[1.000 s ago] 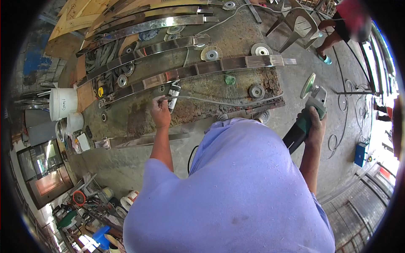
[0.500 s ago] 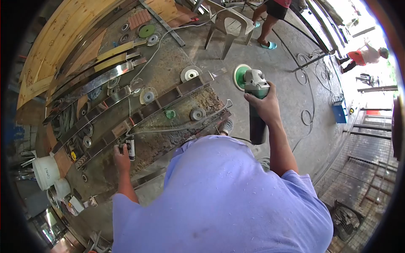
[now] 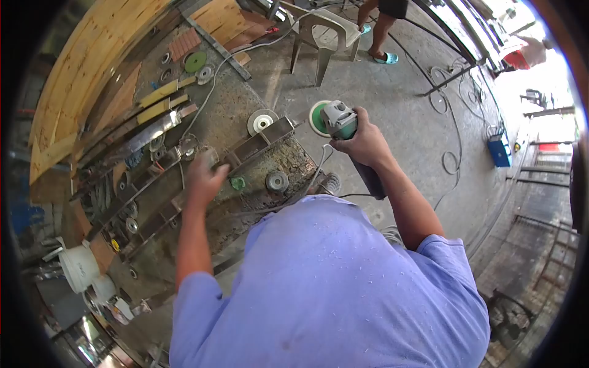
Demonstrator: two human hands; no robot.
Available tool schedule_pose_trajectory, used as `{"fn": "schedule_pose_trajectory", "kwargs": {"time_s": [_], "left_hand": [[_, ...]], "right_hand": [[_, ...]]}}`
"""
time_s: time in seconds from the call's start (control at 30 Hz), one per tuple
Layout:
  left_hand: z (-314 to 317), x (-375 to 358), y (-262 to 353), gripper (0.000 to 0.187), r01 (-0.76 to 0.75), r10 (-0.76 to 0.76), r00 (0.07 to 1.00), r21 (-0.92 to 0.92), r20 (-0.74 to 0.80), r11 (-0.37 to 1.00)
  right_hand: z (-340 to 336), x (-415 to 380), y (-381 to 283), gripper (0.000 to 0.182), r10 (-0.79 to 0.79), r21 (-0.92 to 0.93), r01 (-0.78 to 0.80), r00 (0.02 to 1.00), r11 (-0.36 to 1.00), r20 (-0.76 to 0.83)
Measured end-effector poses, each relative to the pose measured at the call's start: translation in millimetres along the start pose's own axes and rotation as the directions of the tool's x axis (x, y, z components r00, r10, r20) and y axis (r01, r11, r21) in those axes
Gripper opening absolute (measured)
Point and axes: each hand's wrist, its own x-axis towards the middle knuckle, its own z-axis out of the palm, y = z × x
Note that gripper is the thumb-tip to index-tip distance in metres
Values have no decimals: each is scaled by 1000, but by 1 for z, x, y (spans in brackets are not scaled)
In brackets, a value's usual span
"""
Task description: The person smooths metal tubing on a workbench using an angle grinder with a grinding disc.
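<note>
My right hand (image 3: 370, 142) is wrapped round an angle grinder (image 3: 342, 127), held up beside the workbench. A pale disc with a green centre (image 3: 318, 118) is fitted on its head, facing left. My left hand (image 3: 204, 181) is smeared by motion over a long metal bar (image 3: 264, 142) that lies across the bench. Its forearm and hand hide the middle of that bar. Near the bar's far end lies a white-hubbed disc (image 3: 262, 122). A green lump (image 3: 237, 183) and a grey grinding disc (image 3: 277, 181) are to the right of my left hand.
More metal strips (image 3: 147, 130) and loose discs (image 3: 196, 61) lie on the bench (image 3: 239, 92). A plastic chair (image 3: 324, 37) stands beyond it, near a person's legs (image 3: 381, 37). Cables (image 3: 451, 122) trail over the floor by a blue box (image 3: 499, 150). White buckets (image 3: 80, 268) sit at left.
My left hand has moved forward and right along the bar from its near part. The grinder has shifted left, closer to the bar's far end, and tilted. The whole view has shifted slightly.
</note>
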Motion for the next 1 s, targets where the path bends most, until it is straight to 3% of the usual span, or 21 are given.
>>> {"fn": "schedule_pose_trajectory", "kwargs": {"time_s": [0.03,0.1,0.2,0.33,0.67,1.0], "left_hand": [[25,23,12,68,-213,209,977,131,47,968],[76,51,27,68,-193,166,976,209,140,959],[91,56,40,62,-141,91,982,317,168,938],[102,49,40,54,-159,123,985,371,121,915],[93,49,33,55,-249,188,939,194,288,949],[96,50,31,56,-273,220,938,180,268,945]], "right_hand": [[-2,4,-7,97,-2,-36,3,1000,999,27],[-4,19,-21,96,-19,-113,26,998,993,61],[-3,37,-37,96,-12,-219,32,996,975,92],[16,59,-51,94,16,-284,8,997,959,80],[34,34,-54,98,153,-278,-168,985,946,-76],[46,37,-66,94,228,-344,-222,973,913,-24]]}}
